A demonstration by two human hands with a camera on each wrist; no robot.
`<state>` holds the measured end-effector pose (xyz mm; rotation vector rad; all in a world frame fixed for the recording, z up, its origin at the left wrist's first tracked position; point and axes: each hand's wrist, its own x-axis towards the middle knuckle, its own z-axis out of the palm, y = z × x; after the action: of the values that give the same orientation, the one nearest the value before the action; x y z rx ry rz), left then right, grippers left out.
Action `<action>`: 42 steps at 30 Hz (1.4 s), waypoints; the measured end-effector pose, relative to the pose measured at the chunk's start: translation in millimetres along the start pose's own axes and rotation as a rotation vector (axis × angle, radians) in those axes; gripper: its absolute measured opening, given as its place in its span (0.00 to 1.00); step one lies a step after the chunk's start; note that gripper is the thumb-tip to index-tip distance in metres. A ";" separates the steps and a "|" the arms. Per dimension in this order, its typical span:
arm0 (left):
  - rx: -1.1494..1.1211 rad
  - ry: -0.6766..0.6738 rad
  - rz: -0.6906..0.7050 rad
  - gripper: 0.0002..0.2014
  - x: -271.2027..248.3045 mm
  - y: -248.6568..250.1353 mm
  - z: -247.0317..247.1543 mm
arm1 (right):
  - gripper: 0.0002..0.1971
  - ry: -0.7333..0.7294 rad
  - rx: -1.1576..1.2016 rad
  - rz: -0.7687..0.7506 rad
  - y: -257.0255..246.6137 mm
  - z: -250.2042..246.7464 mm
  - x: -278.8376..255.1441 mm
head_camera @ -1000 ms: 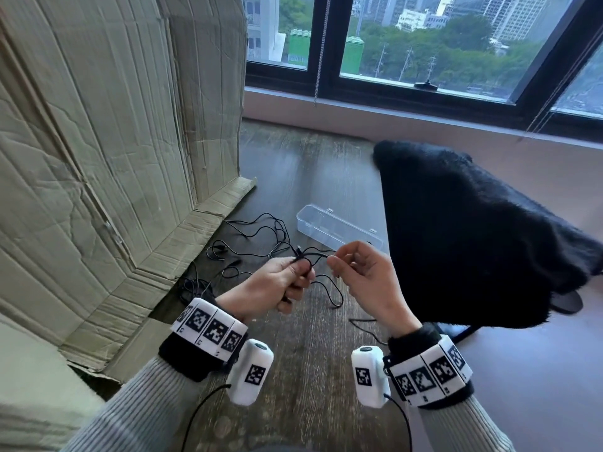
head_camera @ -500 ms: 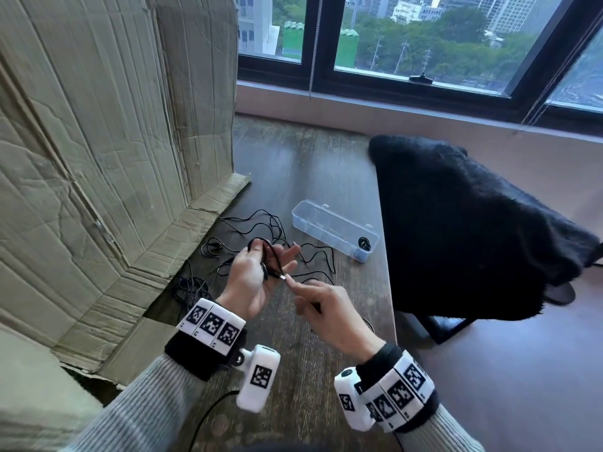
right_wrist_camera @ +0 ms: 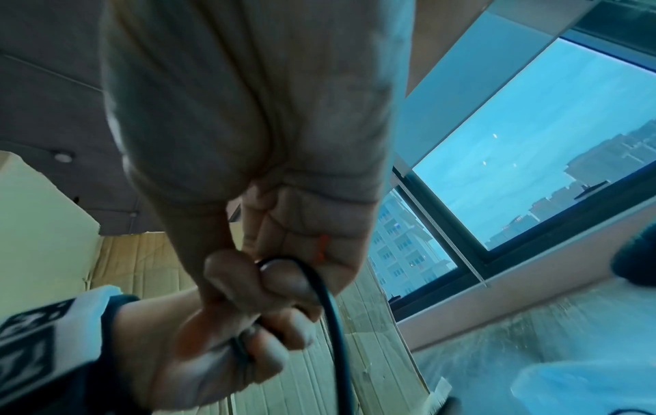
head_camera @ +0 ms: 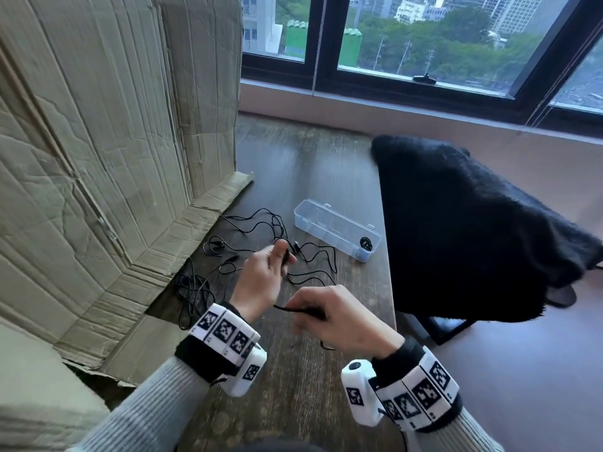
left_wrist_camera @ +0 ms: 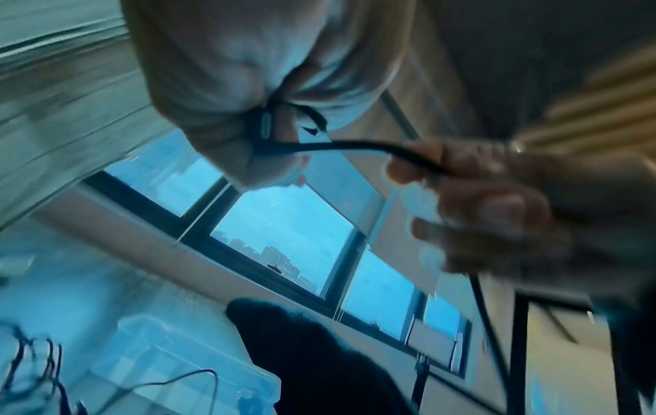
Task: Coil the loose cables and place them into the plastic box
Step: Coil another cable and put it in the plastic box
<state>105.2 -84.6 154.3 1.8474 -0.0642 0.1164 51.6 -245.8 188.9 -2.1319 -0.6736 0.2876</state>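
A creased cardboard sheet [head_camera: 107,151] is propped along the left of the wooden table [head_camera: 303,164]. Beside it, loose black cables [head_camera: 261,236] are spread in tangles on the tabletop. One cable [head_camera: 300,309] is pinched in the curled fingers of the left hand [head_camera: 264,278] (a plug end is seen there in the left wrist view) and is gripped further along by the closed right hand [head_camera: 339,316]. Beyond, the clear plastic box [head_camera: 336,228] lies open, with a small dark coil [head_camera: 365,243] at its near end. A black furry cover [head_camera: 473,230] is draped at the right.
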 end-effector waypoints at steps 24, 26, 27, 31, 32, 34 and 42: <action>-0.224 -0.921 -0.235 0.41 -22.5 10.3 6.0 | 0.07 0.364 0.109 0.116 35.1 -23.2 7.5; -0.086 -0.996 -0.180 0.30 -23.4 12.0 1.7 | 0.04 0.321 0.070 0.142 36.4 -24.0 6.2; -0.008 -1.015 -0.180 0.27 -22.8 12.3 -0.2 | 0.03 0.301 0.078 0.163 36.1 -24.2 5.3; 0.005 -0.933 -0.288 0.25 -21.4 15.9 -3.9 | 0.04 0.225 0.228 0.181 31.5 -24.1 -0.8; -0.008 -0.919 -0.294 0.31 -20.8 16.1 -4.5 | 0.05 0.208 0.258 0.168 29.1 -23.4 -2.6; -0.008 -0.935 -0.263 0.35 -17.8 13.4 -5.8 | 0.06 0.196 0.263 0.144 27.2 -21.4 -4.6; -0.165 -0.720 -0.186 0.07 -3.3 13.1 -6.4 | 0.12 0.438 0.365 0.177 40.7 -20.9 2.9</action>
<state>100.2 -82.1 168.2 1.6391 -0.3881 -0.6680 77.8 -277.9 169.2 -1.8166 -0.1619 0.0278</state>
